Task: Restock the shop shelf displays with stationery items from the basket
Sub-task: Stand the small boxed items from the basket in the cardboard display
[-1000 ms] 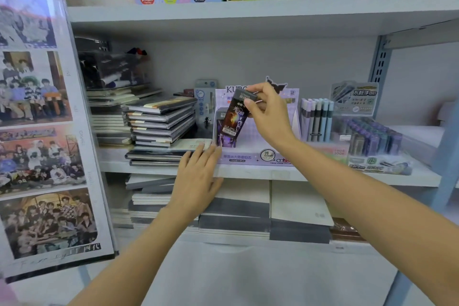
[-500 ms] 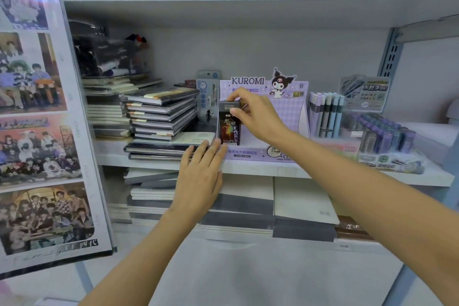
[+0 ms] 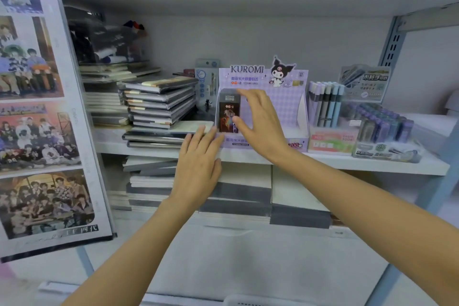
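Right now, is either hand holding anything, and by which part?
The right hand pinches the small dark rectangular box by its right edge; the left hand holds nothing.

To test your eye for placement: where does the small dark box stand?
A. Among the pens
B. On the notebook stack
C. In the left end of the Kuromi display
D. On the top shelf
C: the box stands upright at the left end of the purple Kuromi display, with the thumb and forefinger of the right hand on it.
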Action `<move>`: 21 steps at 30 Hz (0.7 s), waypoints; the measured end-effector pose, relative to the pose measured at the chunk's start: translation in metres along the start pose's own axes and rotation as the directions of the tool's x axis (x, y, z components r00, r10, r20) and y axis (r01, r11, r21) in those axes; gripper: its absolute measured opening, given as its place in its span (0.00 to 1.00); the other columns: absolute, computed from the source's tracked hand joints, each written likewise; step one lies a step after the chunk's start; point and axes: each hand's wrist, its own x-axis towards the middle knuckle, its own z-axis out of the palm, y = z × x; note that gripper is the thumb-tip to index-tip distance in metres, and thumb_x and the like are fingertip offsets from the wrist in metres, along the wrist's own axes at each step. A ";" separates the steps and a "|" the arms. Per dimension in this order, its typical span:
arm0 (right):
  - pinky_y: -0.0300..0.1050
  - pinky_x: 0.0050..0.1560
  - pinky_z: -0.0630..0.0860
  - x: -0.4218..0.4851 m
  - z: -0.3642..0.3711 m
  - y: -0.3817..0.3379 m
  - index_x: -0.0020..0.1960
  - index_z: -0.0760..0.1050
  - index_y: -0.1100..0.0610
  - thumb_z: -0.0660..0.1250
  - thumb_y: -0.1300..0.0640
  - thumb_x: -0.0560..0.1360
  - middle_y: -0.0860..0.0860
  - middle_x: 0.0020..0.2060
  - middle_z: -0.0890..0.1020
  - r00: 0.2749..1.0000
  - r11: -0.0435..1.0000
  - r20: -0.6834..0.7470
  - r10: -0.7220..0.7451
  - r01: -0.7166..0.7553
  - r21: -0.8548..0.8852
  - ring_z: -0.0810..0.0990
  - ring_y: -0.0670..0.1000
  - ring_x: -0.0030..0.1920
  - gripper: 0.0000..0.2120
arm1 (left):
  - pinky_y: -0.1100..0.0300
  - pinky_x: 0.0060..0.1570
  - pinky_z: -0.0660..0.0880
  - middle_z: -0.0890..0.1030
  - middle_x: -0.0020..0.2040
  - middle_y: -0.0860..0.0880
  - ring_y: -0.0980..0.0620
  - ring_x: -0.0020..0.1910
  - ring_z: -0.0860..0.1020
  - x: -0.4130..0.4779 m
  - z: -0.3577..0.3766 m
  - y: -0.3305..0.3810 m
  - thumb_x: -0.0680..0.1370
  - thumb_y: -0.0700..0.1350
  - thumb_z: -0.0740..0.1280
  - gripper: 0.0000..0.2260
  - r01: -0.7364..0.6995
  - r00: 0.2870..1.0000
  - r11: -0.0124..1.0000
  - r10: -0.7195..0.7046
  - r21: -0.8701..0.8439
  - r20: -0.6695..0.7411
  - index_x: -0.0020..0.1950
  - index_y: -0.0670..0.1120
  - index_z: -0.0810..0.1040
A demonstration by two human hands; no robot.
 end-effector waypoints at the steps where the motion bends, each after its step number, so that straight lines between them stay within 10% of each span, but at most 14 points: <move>1: 0.49 0.65 0.70 -0.013 -0.002 -0.002 0.70 0.67 0.58 0.65 0.58 0.78 0.53 0.64 0.71 0.999 0.998 -0.034 -0.028 0.029 0.050 0.70 0.51 0.64 0.22 | 0.43 0.72 0.59 0.72 0.70 0.42 0.40 0.72 0.66 -0.005 0.002 0.002 0.76 0.36 0.65 0.21 -0.003 0.998 0.999 0.000 -0.036 -0.066 0.69 0.41 0.72; 5: 0.40 0.47 0.74 -0.086 0.002 -0.005 0.61 0.72 0.54 0.63 0.58 0.78 0.47 0.51 0.76 0.997 0.962 -0.021 -0.071 0.074 0.261 0.76 0.44 0.48 0.12 | 0.53 0.58 0.67 0.77 0.59 0.43 0.44 0.58 0.73 -0.047 0.036 0.016 0.73 0.34 0.61 0.17 -0.032 0.973 0.979 -0.015 -0.199 -0.229 0.62 0.41 0.76; 11: 0.44 0.37 0.76 -0.231 0.061 0.043 0.55 0.74 0.54 0.63 0.56 0.80 0.44 0.38 0.78 0.865 0.918 0.476 0.157 -0.306 0.254 0.77 0.47 0.34 0.05 | 0.55 0.44 0.72 0.78 0.52 0.41 0.45 0.48 0.73 -0.172 0.130 0.043 0.69 0.31 0.65 0.15 0.047 0.980 0.959 0.010 -0.280 0.198 0.55 0.39 0.78; 14: 0.48 0.43 0.77 -0.303 0.090 0.079 0.59 0.71 0.52 0.62 0.55 0.80 0.45 0.39 0.79 0.665 0.881 0.675 0.319 -0.471 0.048 0.78 0.48 0.37 0.09 | 0.50 0.57 0.73 0.74 0.65 0.40 0.40 0.62 0.75 -0.247 0.172 0.052 0.73 0.36 0.68 0.16 0.221 0.802 0.947 -0.040 -0.233 0.596 0.61 0.43 0.77; 16: 0.47 0.46 0.76 -0.351 0.105 0.100 0.62 0.69 0.52 0.62 0.53 0.80 0.47 0.42 0.79 0.508 0.839 0.759 0.408 -0.537 -0.091 0.78 0.50 0.40 0.12 | 0.51 0.72 0.60 0.58 0.78 0.44 0.44 0.76 0.58 -0.289 0.194 0.053 0.82 0.45 0.59 0.19 0.366 0.588 0.927 -0.164 -0.080 0.792 0.73 0.47 0.65; 19: 0.46 0.51 0.76 -0.411 0.122 0.119 0.66 0.66 0.54 0.63 0.50 0.79 0.49 0.49 0.78 0.264 0.717 0.796 0.544 -0.639 -0.278 0.78 0.50 0.47 0.17 | 0.55 0.76 0.51 0.43 0.80 0.49 0.49 0.79 0.48 -0.330 0.211 0.055 0.84 0.51 0.53 0.26 0.421 0.337 0.904 -0.228 0.070 0.913 0.79 0.48 0.48; 21: 0.48 0.61 0.73 -0.441 0.133 0.127 0.72 0.61 0.56 0.63 0.47 0.79 0.54 0.64 0.73 0.145 0.655 0.785 0.603 -0.652 -0.383 0.76 0.52 0.59 0.26 | 0.57 0.74 0.56 0.42 0.80 0.50 0.50 0.77 0.55 -0.346 0.216 0.056 0.83 0.50 0.56 0.28 0.451 0.307 0.890 -0.227 0.069 0.924 0.79 0.49 0.46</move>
